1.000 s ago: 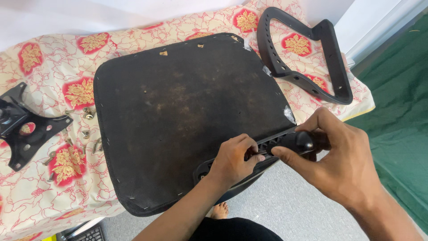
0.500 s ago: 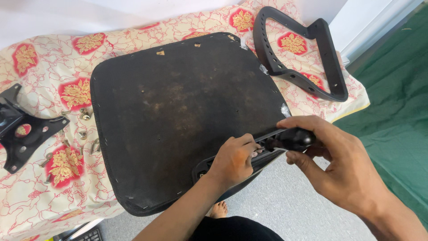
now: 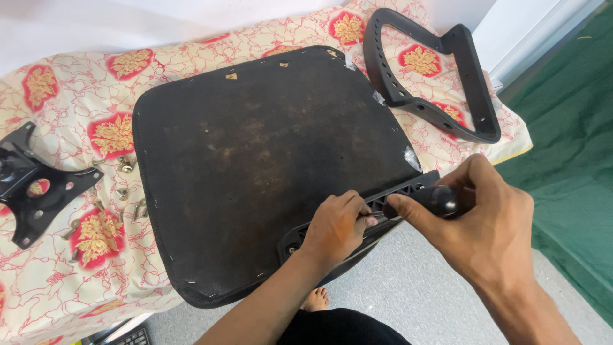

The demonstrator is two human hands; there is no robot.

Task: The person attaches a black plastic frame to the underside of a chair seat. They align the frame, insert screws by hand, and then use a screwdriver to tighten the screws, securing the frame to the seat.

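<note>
A black chair seat (image 3: 268, 160) lies upside down on a floral bedsheet (image 3: 70, 83). A black plastic armrest bar (image 3: 415, 187) lies along the seat's near right edge. My left hand (image 3: 335, 225) rests on that bar, fingers curled and pinching at the spot where the tool tip meets it. My right hand (image 3: 488, 223) grips a black-handled screwdriver (image 3: 442, 199), pointed left toward my left fingers. The tool's tip is hidden by my fingers.
A second black armrest loop (image 3: 440, 83) lies at the back right of the bed. A black metal mounting plate (image 3: 29, 185) sits at the left, with several loose screws (image 3: 124, 167) between it and the seat. Grey floor, a green mat (image 3: 568, 166) and my foot (image 3: 316, 299) are below.
My right hand has shifted slightly on the screwdriver handle and turned. My left hand stays on the armrest bar. The view has drifted a little.
</note>
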